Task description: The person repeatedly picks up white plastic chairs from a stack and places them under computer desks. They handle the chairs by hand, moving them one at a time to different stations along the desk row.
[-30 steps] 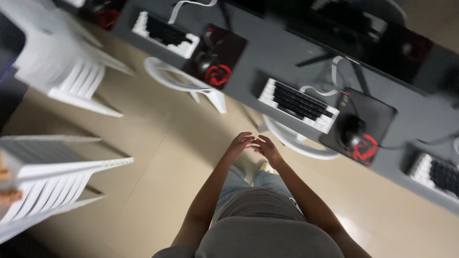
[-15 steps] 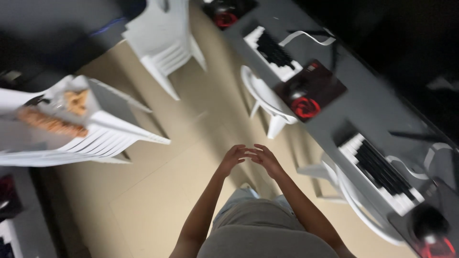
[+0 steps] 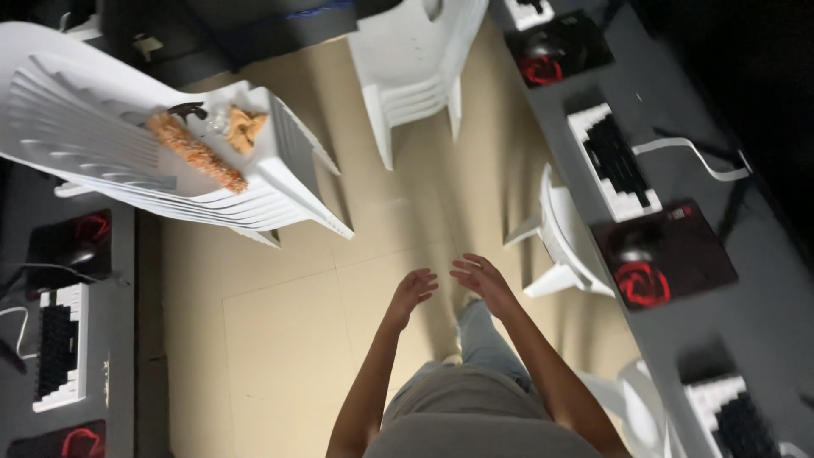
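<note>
Two bare hands are hanging in the lower middle of the head view, the left hand [image 3: 413, 288] and the right hand [image 3: 480, 278] just beside each other but not touching, fingers loosely spread and holding nothing; both are hovering over the tan tiled floor [image 3: 280, 339]; a stack of white plastic chairs [image 3: 127, 153] is filling the upper left of the frame, carrying an orange brush-like thing [image 3: 197, 153] and a crumpled tan cloth [image 3: 244, 125] on its seat; another white chair [image 3: 415, 59] is standing at the top centre; a grey desk [image 3: 746, 322] is running down the right side, bearing a black-and-white keyboard [image 3: 617, 161] and a dark mouse pad with a red emblem [image 3: 666, 254]; a third chair [image 3: 564, 237] is sitting tucked against it, nearest the right hand.
</note>
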